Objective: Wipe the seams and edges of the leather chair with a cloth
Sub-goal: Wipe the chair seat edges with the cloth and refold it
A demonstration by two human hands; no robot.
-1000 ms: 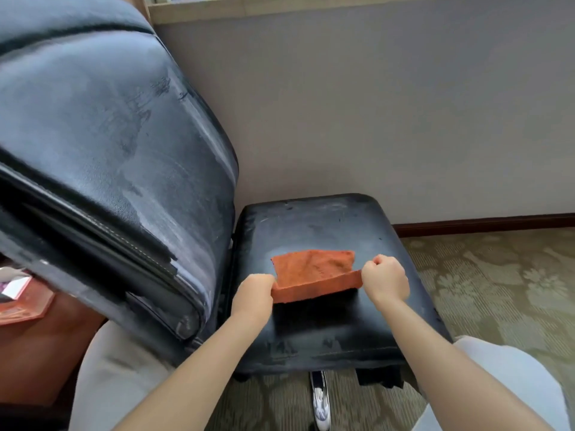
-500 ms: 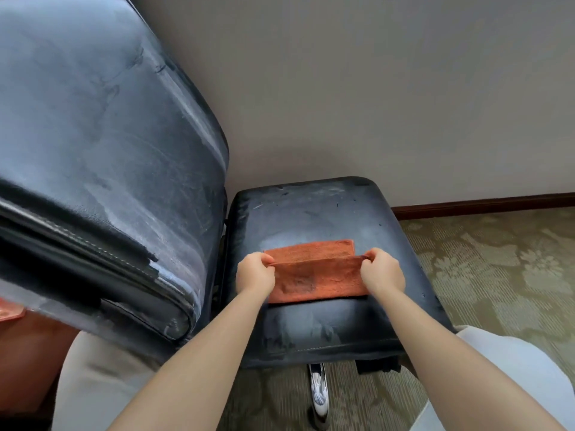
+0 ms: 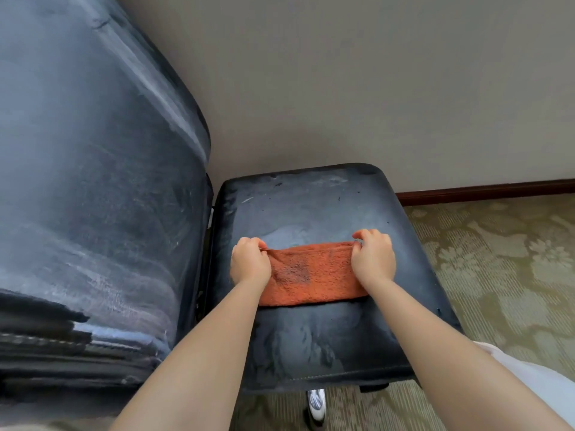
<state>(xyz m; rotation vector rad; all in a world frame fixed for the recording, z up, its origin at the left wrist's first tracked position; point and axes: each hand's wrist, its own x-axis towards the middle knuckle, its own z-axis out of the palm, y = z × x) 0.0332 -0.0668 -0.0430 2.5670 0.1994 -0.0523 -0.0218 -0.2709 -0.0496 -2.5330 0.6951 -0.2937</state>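
Head view: an orange terry cloth lies folded across the middle of the black leather seat, stretched between two bare hands. The left hand is curled shut, pinching the cloth's left end; the right hand is closed the same way on the right end, fingers tucked over the far fold. A dark soiled patch shows on the cloth's upper face. The seat leather looks dusty and streaked, with a stitched seam running along its near edge. The chair's backrest rises at the left, also smeared grey. Patterned carpet lies to the right, and a wall stands behind.

The likely risk is that the soiled patch ends up facing the leather, so wiping would smear grime back along the seams instead of lifting it. A loose fold could also bunch and skip over the stitching.
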